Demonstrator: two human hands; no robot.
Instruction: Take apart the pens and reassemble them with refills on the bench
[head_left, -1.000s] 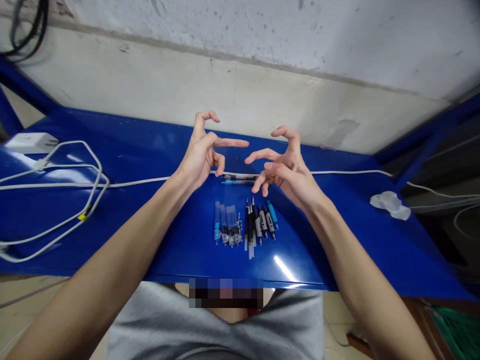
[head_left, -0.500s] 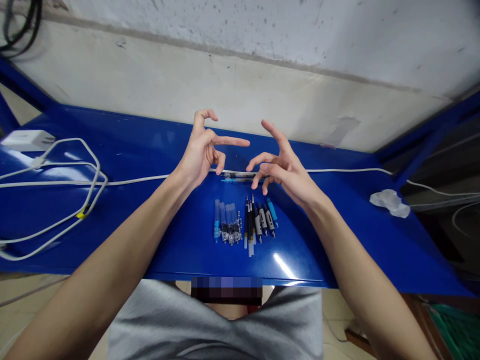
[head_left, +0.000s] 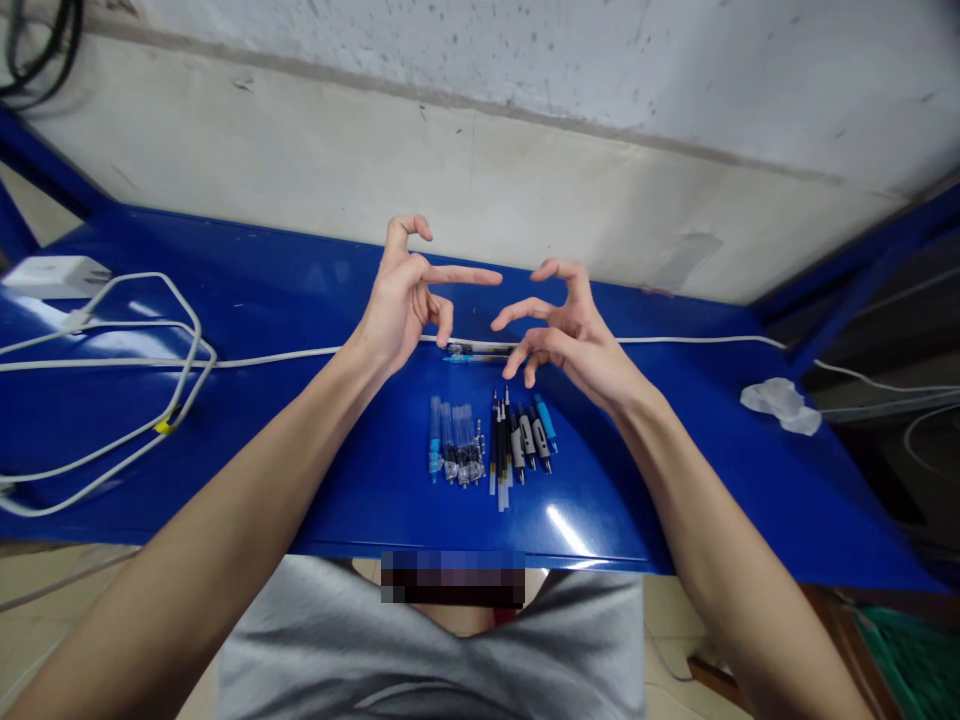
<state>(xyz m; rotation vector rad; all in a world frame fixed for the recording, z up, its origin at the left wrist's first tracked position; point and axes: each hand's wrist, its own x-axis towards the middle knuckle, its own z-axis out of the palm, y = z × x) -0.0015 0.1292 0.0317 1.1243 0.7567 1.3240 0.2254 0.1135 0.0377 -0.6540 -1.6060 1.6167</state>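
Both my hands hover above the blue table (head_left: 300, 300), holding nothing. My left hand (head_left: 405, 295) has its fingers apart, the index stretched toward the right hand. My right hand (head_left: 574, 335) is open with curled, spread fingers. Below them lie pen parts in rows: clear barrels (head_left: 454, 445) on the left, thin refills (head_left: 498, 450) in the middle, grip tips (head_left: 534, 435) on the right. Between my hands, by a white cable, lie two assembled pens (head_left: 480, 353).
A white cable (head_left: 285, 357) runs across the table to a looped bundle (head_left: 150, 370) and a white adapter (head_left: 52, 275) at the left. A crumpled clear wrapper (head_left: 780, 405) lies at the right. A pale wall stands behind the table.
My right hand's fingers stretched out half a second ago and have curled back in. The left hand has hardly moved. The view shifted slightly.
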